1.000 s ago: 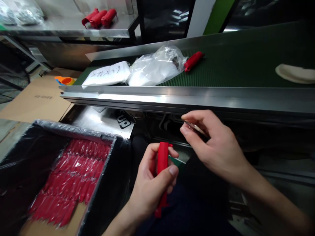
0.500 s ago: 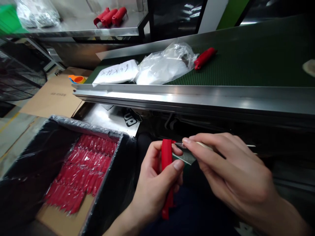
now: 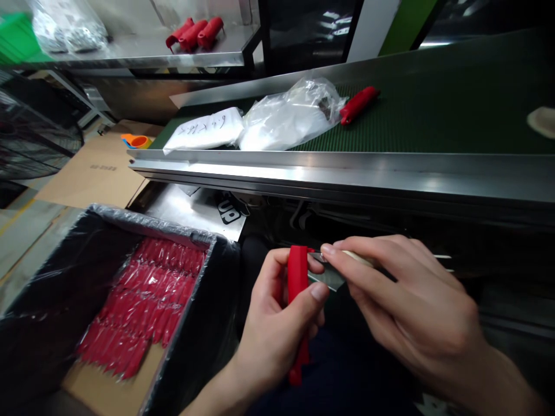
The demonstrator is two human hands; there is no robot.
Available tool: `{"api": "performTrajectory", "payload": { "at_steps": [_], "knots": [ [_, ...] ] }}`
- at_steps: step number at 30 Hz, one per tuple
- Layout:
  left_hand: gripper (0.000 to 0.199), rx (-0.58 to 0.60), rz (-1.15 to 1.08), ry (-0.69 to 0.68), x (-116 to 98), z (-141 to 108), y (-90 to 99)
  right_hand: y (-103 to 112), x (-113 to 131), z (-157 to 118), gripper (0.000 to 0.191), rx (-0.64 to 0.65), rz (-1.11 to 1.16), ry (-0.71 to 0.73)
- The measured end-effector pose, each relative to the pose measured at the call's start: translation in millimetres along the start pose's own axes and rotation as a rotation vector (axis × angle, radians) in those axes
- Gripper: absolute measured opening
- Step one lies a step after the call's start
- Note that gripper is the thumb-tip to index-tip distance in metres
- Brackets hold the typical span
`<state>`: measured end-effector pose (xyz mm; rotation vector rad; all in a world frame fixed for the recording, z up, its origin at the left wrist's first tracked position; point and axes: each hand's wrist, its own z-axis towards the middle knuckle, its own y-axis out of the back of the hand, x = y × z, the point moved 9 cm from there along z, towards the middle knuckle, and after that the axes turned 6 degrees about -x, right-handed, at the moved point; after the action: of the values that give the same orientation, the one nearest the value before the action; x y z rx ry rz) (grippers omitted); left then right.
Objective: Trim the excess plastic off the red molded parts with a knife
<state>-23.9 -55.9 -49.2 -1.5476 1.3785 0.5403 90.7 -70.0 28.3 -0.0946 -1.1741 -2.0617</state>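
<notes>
A long red plastic part (image 3: 298,271) stands nearly upright in my left hand (image 3: 273,318), whose fingers and thumb are wrapped round it. My right hand (image 3: 403,300) is closed on a small knife (image 3: 358,258) with a pale handle. The knife's short metal blade touches or nearly touches the right edge of the red part near its top, where a small red bit shows. The lower end of the red part extends below my left hand. My right palm hides the back of the handle.
Wrapped red parts (image 3: 143,294) lie in a lined box (image 3: 208,277) at the lower left. Across the front runs a green conveyor (image 3: 425,115) with a metal edge, carrying plastic bags (image 3: 286,118) and a red part (image 3: 359,104). Several red parts (image 3: 195,34) rest on a metal shelf (image 3: 143,49).
The red part and my left hand have shifted slightly to the right. The part has turned a little, showing a broader face. My right hand has barely moved.
</notes>
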Motion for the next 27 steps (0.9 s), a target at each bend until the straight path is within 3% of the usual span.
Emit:
{"api": "performTrajectory", "payload": {
  "at_steps": [9,12,15,22,27],
  "knots": [
    [0.020,0.094,-0.032,-0.003,0.0,-4.6,-5.1,-1.1,-5.9,-6.1,0.048,-0.008,-0.056,0.030],
    [0.021,0.158,-0.087,-0.012,-3.2,-9.9,-11.5,7.9,-27.9,-8.5,0.049,-0.092,-0.127,-0.062],
    [0.023,0.164,-0.091,0.001,-2.4,-9.7,-12.1,18.9,-41.3,-12.4,0.050,-0.173,-0.036,-0.188],
    [0.018,0.292,-0.249,0.133,8.3,-4.2,-21.8,15.2,-5.4,-14.1,0.052,-0.100,0.176,-0.129],
    [0.016,0.319,-0.409,0.219,9.6,-10.0,-31.3,9.9,-5.1,-11.1,0.051,-0.097,0.194,-0.128]
  ]
}}
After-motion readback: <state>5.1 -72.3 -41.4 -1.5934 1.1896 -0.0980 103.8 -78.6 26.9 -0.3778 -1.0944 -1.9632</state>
